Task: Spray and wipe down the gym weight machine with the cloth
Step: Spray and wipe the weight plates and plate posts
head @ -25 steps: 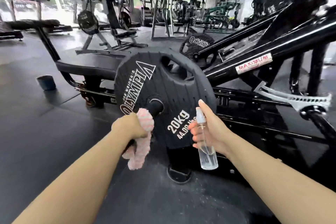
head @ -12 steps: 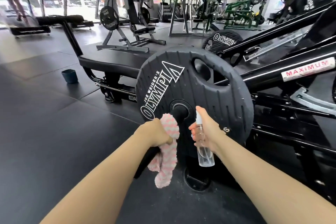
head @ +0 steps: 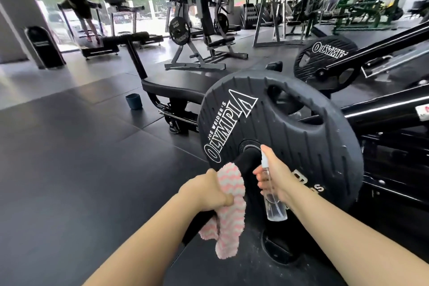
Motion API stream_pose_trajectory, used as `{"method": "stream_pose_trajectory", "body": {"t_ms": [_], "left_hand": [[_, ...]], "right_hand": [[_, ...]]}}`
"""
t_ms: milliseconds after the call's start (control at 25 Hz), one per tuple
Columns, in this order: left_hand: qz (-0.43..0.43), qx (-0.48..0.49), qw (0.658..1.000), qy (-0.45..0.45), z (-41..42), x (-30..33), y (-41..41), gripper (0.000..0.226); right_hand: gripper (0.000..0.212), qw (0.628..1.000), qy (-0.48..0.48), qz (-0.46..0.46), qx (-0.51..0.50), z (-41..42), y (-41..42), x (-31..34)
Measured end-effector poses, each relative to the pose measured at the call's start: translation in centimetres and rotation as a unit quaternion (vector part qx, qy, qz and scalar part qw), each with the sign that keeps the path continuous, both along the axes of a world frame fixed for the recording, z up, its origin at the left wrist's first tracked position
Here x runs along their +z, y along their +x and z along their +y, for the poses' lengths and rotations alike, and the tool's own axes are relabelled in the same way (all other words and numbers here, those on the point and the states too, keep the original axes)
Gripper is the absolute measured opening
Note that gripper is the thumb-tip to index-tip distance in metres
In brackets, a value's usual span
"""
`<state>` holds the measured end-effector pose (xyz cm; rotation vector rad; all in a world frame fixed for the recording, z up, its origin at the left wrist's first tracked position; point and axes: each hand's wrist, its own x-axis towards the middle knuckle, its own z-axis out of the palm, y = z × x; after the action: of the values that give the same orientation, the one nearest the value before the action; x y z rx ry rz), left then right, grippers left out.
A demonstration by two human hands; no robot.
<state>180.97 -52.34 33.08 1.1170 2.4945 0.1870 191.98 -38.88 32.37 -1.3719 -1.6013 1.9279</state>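
A black Olympia weight plate (head: 290, 137) sits on the sleeve bar (head: 243, 165) of a black plate-loaded machine (head: 383, 109). My left hand (head: 206, 193) grips a pink-and-white striped cloth (head: 229, 206) wrapped round the bar's near end, with the cloth's tail hanging below. My right hand (head: 276, 176) holds a small clear spray bottle (head: 272, 197) upright just in front of the plate's hub, its white nozzle at the top. Part of the bar is hidden under the cloth and my left hand.
A second Olympia plate (head: 325, 62) hangs on the machine further back. A black padded bench (head: 176, 86) and a blue cup (head: 134, 101) on the floor lie to the left. Other machines stand behind, and a person runs on a treadmill (head: 97, 49) at far left.
The view has shifted so the plate now sits further right and looks larger. My left hand with the cloth has slid back along the bar toward me. My right hand still holds the bottle.
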Motion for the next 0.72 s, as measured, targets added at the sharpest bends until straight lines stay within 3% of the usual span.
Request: {"method": "stream_pose_trajectory", "body": {"t_ms": [160,280,360,520,600,640,720], "left_hand": [[-0.035,-0.01,0.998,0.046,0.2,-0.5,-1.1,0.06],[-0.237,-0.032,0.963,0.125,-3.4,-1.0,-2.0,0.081],[-0.338,0.004,0.924,0.177,-7.2,-0.9,-4.6,0.074],[-0.315,0.138,0.873,0.346,-11.8,2.1,-10.5,0.061],[-0.272,0.107,0.871,0.395,-11.8,4.3,-11.5,0.052],[-0.275,0.088,0.884,0.367,-11.3,4.9,-12.0,0.047],[-0.298,0.07,0.925,0.225,-10.3,4.9,-11.6,0.051]], "right_hand": [[0.061,1.0,0.001,0.008,-0.021,0.0,-0.5,-1.2],[0.057,0.998,-0.006,0.018,-0.053,-0.9,0.2,-1.5],[0.054,0.997,0.0,0.027,-0.066,-1.5,0.5,-1.2],[0.055,0.995,0.008,0.047,-0.083,-3.3,1.1,-0.1],[0.062,0.998,0.012,0.032,-0.06,-4.7,1.7,0.5],[0.062,0.999,0.02,0.011,-0.038,-5.5,1.9,0.7],[0.06,0.999,0.034,-0.022,0.003,-7.4,2.1,0.5]]}}
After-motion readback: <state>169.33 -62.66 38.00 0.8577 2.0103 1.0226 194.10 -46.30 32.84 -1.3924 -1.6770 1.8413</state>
